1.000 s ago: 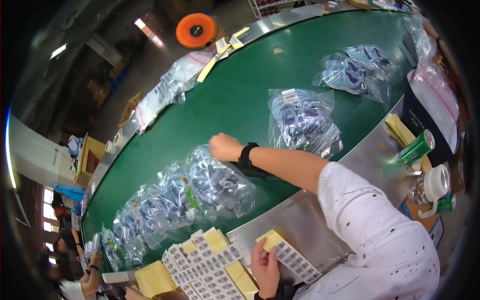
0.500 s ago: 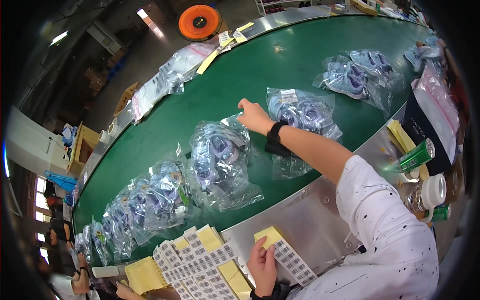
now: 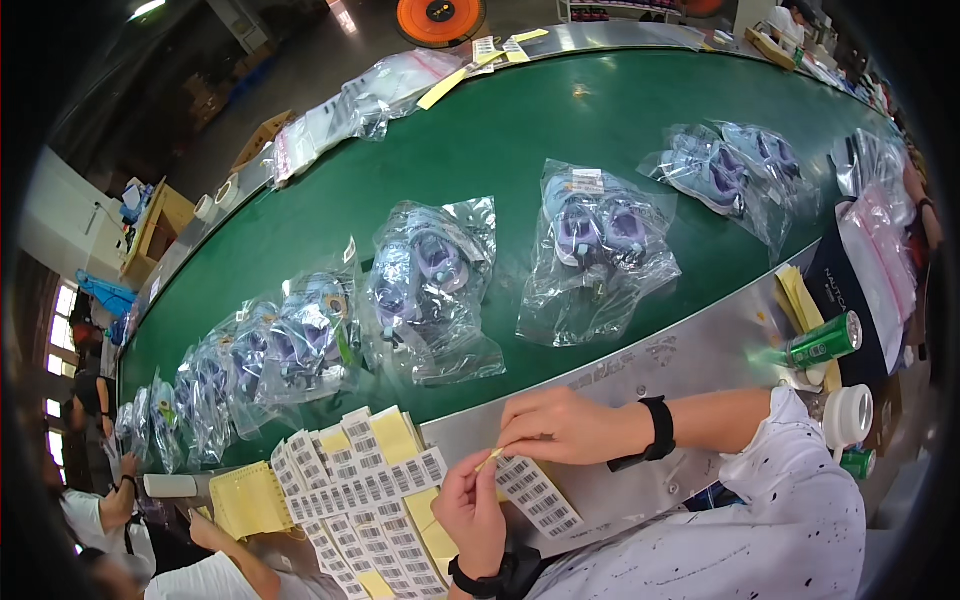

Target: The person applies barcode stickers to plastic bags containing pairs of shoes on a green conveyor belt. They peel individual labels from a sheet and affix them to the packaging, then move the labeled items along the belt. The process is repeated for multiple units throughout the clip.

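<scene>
Barcode label sheet (image 3: 540,496) here, white with rows of dark-barred stickers, a strip running aslant, upper end at the fingertips, lower end angled rightward, over the metal bench (image 3: 700,350)

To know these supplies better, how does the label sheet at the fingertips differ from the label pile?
The label sheet is one narrow strip; the label pile is many overlapping sheets. The label sheet covers little; the label pile spreads much wider. Both carry barcodes.
</scene>
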